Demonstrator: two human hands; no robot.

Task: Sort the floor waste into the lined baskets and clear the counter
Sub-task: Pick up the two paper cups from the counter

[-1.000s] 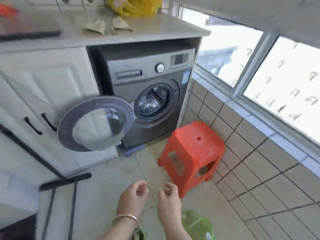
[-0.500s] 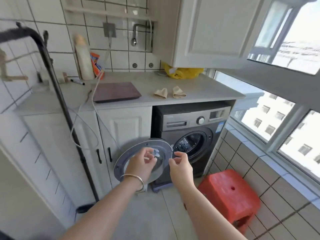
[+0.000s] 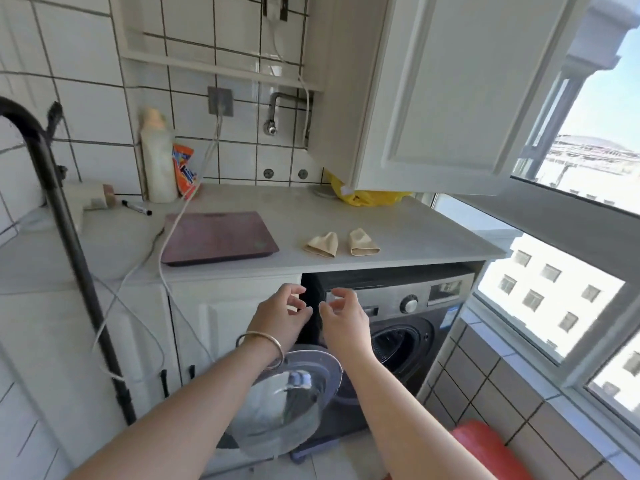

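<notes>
A pale stone counter (image 3: 398, 233) runs between the tiled wall and the window, its front edge just above both raised hands. Left hand (image 3: 278, 318) and right hand (image 3: 343, 317) hover close together, fingers loosely curled, holding nothing. On the counter lie two beige folded cloths (image 3: 341, 243), one flat maroon scale (image 3: 216, 237) and one yellow plastic bag (image 3: 372, 196); its contents are hidden. Below, the grey washing machine's round door (image 3: 287, 400) hangs open.

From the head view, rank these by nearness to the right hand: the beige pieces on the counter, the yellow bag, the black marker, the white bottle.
From the right hand:
1. Beige pieces, on the counter's front edge just above the hand.
2. Yellow bag, back right under the cabinet.
3. Black marker and white bottle, far left; too close to call.
</notes>
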